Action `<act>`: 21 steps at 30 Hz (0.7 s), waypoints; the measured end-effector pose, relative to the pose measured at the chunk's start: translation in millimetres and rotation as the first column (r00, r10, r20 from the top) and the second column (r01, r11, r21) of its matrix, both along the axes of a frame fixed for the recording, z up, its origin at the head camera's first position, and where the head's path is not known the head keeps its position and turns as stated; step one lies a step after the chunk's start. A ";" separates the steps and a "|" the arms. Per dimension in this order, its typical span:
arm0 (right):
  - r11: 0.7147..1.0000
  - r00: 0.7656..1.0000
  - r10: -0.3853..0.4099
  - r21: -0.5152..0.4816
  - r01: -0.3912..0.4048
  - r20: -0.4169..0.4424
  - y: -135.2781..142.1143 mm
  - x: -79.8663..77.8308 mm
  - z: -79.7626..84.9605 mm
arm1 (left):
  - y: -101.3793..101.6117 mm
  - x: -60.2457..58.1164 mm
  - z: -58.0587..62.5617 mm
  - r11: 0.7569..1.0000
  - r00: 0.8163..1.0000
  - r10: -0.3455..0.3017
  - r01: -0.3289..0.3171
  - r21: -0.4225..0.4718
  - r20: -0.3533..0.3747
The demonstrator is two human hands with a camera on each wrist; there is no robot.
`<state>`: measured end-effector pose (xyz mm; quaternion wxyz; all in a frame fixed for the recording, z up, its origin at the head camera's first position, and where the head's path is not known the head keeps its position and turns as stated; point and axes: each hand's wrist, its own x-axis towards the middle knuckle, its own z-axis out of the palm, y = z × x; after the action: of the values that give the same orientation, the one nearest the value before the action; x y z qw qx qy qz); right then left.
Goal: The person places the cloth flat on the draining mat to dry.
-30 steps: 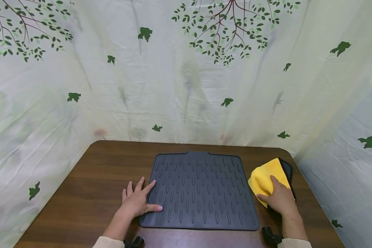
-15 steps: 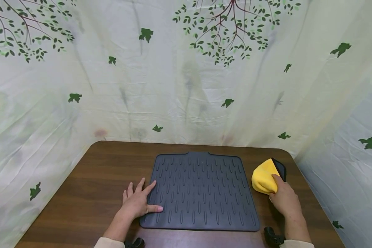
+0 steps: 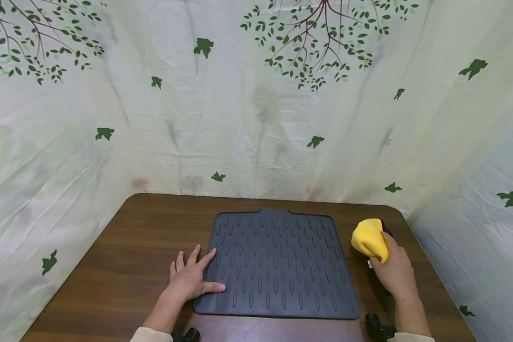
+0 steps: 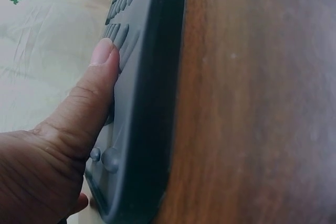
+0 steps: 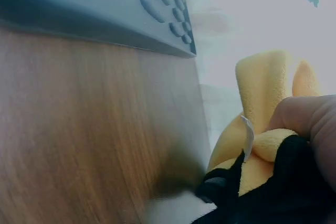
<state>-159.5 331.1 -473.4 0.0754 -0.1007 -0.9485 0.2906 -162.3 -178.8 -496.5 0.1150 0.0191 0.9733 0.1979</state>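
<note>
A dark grey ribbed mat (image 3: 278, 266) lies on the brown table. My left hand (image 3: 188, 280) rests at its left edge with fingers spread. The thumb (image 4: 89, 98) lies along the ribbed surface in the left wrist view. To the right of the mat, my right hand (image 3: 395, 270) grips a yellow cloth (image 3: 367, 237) bunched up, its thumb pressed into the folds. The right wrist view shows the cloth's black side (image 5: 294, 177) and a small white tag (image 5: 248, 137) beside the thumb; the other fingers are hidden there.
The wooden table (image 3: 111, 266) has rounded far corners. Behind and beside it hangs a pale curtain (image 3: 222, 123) printed with branches and green birds. A black wrist device (image 3: 378, 327) sits by the right wrist, another (image 3: 187, 335) by the left.
My right hand has gathered the cloth from a flatter spread into a bunch and shifted slightly right and up. Less of the black side shows in the head view. My left hand stays put.
</note>
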 end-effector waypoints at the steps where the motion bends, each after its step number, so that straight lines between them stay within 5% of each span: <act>1: 1.000 1.000 -0.005 -0.008 0.005 -0.012 -0.2 0.3 0.2 | 0.1 0.0 0.1 1.000 1.000 0.001 -0.001 0.001 0.003; 10: 0.998 0.994 -0.048 -0.056 0.043 -0.098 -5.2 0.2 5.4 | -0.4 -0.5 -1.3 1.000 1.000 0.003 -0.003 0.000 -0.002; 21: 0.997 0.995 -0.025 -0.069 0.018 -0.101 -19.3 -0.1 13.1 | 1.1 0.3 1.8 1.000 1.000 0.001 -0.001 -0.009 0.012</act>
<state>-159.6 311.8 -460.2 0.1234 -0.0985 -0.9318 0.3267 -162.1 -177.8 -494.8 0.1209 0.0166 0.9734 0.1937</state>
